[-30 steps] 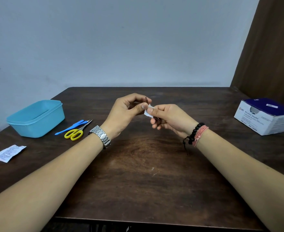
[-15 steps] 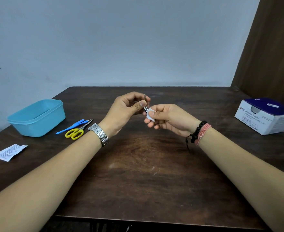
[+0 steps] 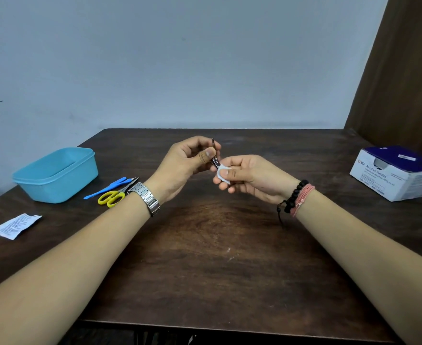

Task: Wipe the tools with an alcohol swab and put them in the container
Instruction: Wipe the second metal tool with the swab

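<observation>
My left hand (image 3: 187, 168) pinches the small slim metal tool (image 3: 215, 159), long axis upright; my right hand (image 3: 244, 178) pinches the white folded swab (image 3: 222, 173) around its lower end.

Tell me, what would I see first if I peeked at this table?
First you'd see two hands meeting above the middle of the table: the left hand holds a small metal tool while the right hand pinches a white swab around it. Next, the bright blue container on the left, with yellow scissors beside it.
</observation>
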`<state>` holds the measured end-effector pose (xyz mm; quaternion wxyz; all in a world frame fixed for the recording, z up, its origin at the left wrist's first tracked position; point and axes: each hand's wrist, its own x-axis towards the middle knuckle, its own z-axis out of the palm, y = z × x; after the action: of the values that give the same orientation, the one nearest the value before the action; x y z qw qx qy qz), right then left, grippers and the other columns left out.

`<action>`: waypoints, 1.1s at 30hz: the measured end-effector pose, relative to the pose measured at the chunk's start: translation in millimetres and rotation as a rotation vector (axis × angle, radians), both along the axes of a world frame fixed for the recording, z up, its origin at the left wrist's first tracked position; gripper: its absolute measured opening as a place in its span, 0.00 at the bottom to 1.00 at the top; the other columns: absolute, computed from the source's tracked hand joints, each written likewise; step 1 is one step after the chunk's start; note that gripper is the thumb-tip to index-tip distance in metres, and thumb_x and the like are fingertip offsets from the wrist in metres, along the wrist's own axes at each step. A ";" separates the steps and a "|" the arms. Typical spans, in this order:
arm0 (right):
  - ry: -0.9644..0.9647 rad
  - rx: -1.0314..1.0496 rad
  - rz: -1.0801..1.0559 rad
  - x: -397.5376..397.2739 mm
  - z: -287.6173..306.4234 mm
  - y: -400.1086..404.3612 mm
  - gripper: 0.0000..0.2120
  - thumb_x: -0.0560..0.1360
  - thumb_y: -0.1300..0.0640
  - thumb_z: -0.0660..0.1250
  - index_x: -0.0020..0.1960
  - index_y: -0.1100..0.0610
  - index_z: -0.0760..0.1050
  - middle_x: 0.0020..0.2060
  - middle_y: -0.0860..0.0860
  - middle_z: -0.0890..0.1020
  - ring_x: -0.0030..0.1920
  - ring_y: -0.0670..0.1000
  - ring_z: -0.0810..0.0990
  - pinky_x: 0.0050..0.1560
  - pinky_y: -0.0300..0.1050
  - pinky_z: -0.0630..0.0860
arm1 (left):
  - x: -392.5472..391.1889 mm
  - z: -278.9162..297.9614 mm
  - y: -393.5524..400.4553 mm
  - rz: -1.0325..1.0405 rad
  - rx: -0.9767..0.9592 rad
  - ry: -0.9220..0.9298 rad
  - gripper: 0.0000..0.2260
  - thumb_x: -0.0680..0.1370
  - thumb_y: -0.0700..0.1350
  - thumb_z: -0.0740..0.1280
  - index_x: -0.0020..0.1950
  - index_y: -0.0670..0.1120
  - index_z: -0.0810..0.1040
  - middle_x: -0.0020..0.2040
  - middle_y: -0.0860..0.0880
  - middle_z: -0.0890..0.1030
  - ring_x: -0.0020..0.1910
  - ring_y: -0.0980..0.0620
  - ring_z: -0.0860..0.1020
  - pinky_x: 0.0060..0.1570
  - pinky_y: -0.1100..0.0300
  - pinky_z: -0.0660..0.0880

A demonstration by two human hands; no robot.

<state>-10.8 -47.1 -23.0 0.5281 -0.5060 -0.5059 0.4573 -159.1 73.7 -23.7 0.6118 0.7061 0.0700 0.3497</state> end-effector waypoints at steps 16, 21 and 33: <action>-0.712 0.250 -0.315 -12.5 -0.4 -4.4 0.15 0.81 0.51 0.63 0.42 0.58 0.79 0.30 0.52 0.83 0.31 0.49 0.82 0.33 0.36 0.75 | 4.6 -1.9 -6.9 0.022 -0.310 0.092 0.07 0.77 0.45 0.70 0.40 0.45 0.79 0.38 0.48 0.81 0.35 0.55 0.79 0.37 0.65 0.78; -0.749 0.243 -0.281 -12.5 0.5 -3.7 0.12 0.82 0.56 0.61 0.44 0.58 0.79 0.31 0.51 0.83 0.30 0.47 0.80 0.34 0.39 0.76 | 2.7 2.2 -7.2 0.050 -0.427 0.075 0.06 0.78 0.43 0.70 0.41 0.44 0.77 0.33 0.51 0.79 0.32 0.58 0.79 0.33 0.68 0.77; -0.525 0.178 -0.197 -12.8 0.4 -2.8 0.12 0.82 0.58 0.60 0.46 0.56 0.80 0.32 0.51 0.80 0.30 0.49 0.76 0.33 0.41 0.74 | 0.6 3.8 -9.7 0.083 -0.379 0.032 0.06 0.78 0.44 0.69 0.41 0.46 0.77 0.33 0.50 0.79 0.32 0.56 0.79 0.35 0.66 0.77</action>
<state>-23.6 -49.8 -22.6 0.4635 -0.6054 -0.6118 0.2109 -158.5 64.0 -19.9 0.7177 0.5800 0.1736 0.3439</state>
